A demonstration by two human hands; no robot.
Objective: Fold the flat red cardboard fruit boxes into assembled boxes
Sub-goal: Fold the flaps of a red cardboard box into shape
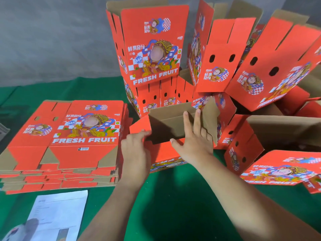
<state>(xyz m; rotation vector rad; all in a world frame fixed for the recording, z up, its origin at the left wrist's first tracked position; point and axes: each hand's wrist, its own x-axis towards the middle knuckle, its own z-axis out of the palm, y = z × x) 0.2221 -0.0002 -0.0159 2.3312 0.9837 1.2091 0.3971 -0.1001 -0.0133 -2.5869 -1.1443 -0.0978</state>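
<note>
A half-folded red box (166,129) is held at the centre of the green table (173,206), its brown inside facing up. Its left flap is gripped by the left hand (137,150), fingers curled over the edge. A brown inner flap is pressed by the right hand (194,141), whose fingers are straight and spread. A stack of flat red boxes (66,145) lies just to the left. Assembled boxes (151,46) are piled at the far side and to the right. A printed sheet (57,216) is seen at the near left.

Green-covered table (173,197) carries flat box stack (66,145), assembled boxes (152,46), perhaps paper (59,214).
</note>
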